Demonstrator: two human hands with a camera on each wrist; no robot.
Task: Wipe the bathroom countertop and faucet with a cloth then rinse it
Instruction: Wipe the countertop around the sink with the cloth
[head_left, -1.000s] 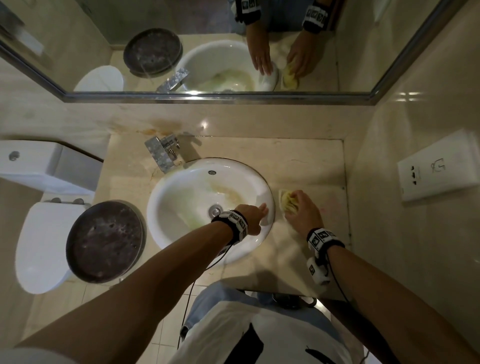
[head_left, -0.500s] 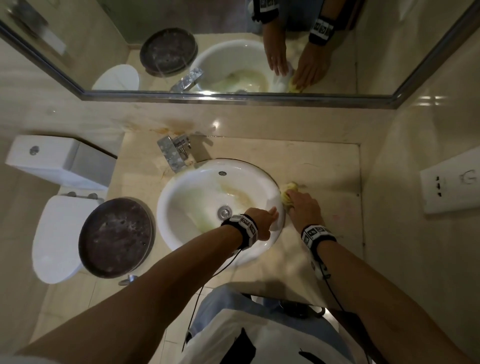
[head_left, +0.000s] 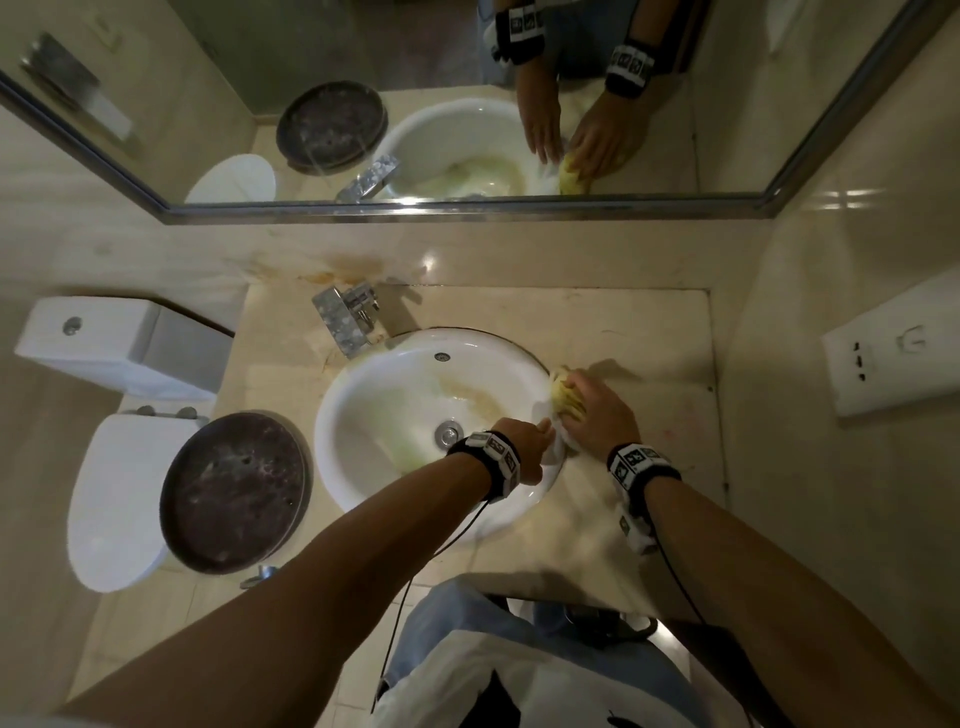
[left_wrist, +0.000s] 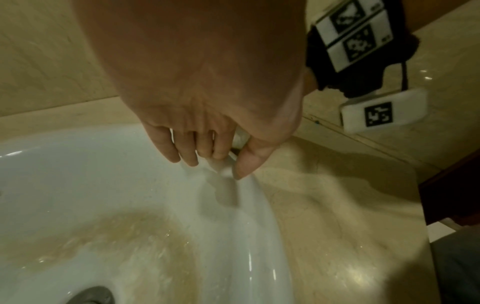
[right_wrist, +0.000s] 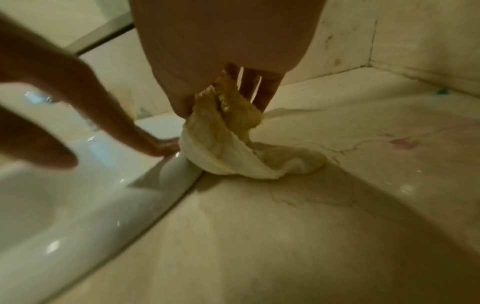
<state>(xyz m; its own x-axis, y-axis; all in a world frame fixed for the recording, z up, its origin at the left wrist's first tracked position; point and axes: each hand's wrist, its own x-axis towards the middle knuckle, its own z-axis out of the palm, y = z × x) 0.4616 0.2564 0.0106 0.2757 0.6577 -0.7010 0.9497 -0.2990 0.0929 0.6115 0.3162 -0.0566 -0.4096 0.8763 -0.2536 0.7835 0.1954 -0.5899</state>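
A yellow and white cloth (head_left: 563, 397) lies bunched on the beige countertop (head_left: 649, 353), against the right rim of the white sink (head_left: 395, 395). My right hand (head_left: 597, 410) lies over it. In the right wrist view the thumb and fingers (right_wrist: 267, 90) grip the cloth (right_wrist: 233, 144), whose lower end trails on the stone. My left hand (head_left: 530, 447) rests on the sink rim just left of the cloth, with straight fingers (left_wrist: 182, 152) touching the porcelain. The chrome faucet (head_left: 345, 322) stands at the sink's back left, away from both hands.
A mirror (head_left: 467, 104) runs along the back wall. A white toilet (head_left: 114, 493) and its tank (head_left: 104, 343) stand to the left, beside a round dark lid (head_left: 234, 493). A wall socket (head_left: 893, 353) sits on the right wall. The basin holds brownish stains.
My right hand has slid the cloth left and away across the counter, up against the sink rim. The left hand has stayed on the rim.
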